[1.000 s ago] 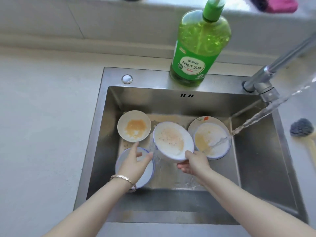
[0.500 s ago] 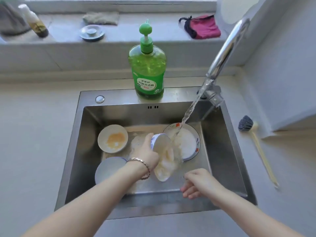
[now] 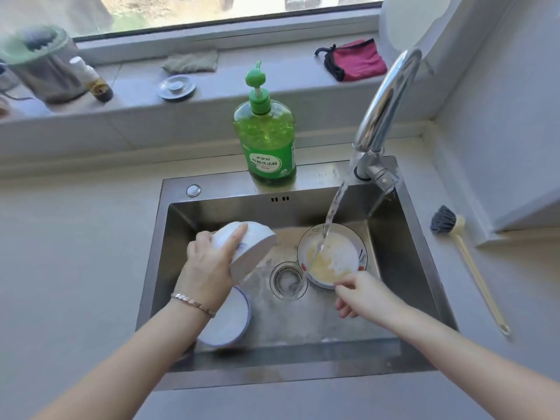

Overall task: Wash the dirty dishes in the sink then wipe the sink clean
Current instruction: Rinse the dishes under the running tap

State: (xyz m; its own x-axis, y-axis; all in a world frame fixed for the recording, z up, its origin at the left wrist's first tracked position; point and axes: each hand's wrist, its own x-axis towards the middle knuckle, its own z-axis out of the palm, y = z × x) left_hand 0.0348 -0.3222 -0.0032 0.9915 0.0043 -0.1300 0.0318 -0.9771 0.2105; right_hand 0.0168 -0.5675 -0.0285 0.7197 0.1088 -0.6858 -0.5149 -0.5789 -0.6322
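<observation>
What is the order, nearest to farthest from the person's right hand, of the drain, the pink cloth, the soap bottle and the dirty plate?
1. Dirty plate, just beyond the right hand.
2. Drain, left of it, in the sink floor.
3. Soap bottle, on the sink's back ledge.
4. Pink cloth, on the windowsill.

The steel sink (image 3: 403, 268) has a wet, smeared floor with a round drain (image 3: 288, 281) at its middle. A white tipped bowl (image 3: 254, 247) is held up at the far left, underside upward, and a blue-rimmed bowl (image 3: 227, 325) sits upright at the near left. A shallow plate (image 3: 333, 259), smeared yellow, lies right of the drain under the stream of water (image 3: 333, 207).
</observation>
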